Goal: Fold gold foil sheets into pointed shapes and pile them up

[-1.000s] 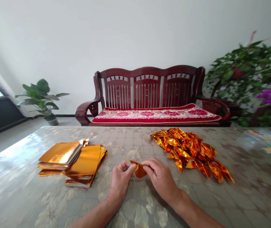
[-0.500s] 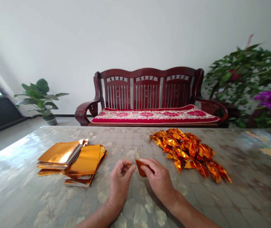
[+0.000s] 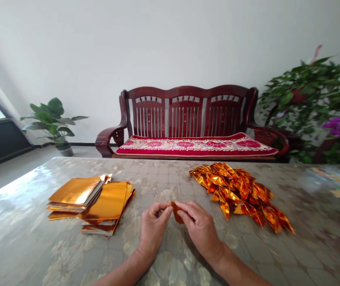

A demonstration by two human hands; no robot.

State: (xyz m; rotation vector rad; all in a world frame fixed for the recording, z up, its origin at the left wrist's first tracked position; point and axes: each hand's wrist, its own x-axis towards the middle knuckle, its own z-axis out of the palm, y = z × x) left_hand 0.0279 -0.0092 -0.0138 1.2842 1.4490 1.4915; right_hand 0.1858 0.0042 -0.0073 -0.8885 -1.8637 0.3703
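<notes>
Just above the table, my right hand [image 3: 201,224] pinches a small folded piece of gold foil paper [image 3: 177,213] between thumb and fingers. My left hand [image 3: 154,222] is closed too, thumb and forefinger pressed together at the upper left edge of that foil paper. Its other fingers curl inward. To the left lie two stacks of flat gold foil sheets [image 3: 102,204], one overlapping the other, silvery on some edges. A heap of folded, pointed foil pieces [image 3: 238,186] spreads out to the right of my right hand.
The table [image 3: 68,254] has a glossy patterned cover. Clear plastic bags [image 3: 321,178] lie at its right side. Beyond the far edge stands a dark red wooden bench [image 3: 184,103] with a red patterned cushion [image 3: 199,147]. Potted plants [image 3: 50,119] flank it.
My left fingertips have moved right and closed onto the edge of the foil paper. My right hand keeps its hold. The whole view has shifted slightly.
</notes>
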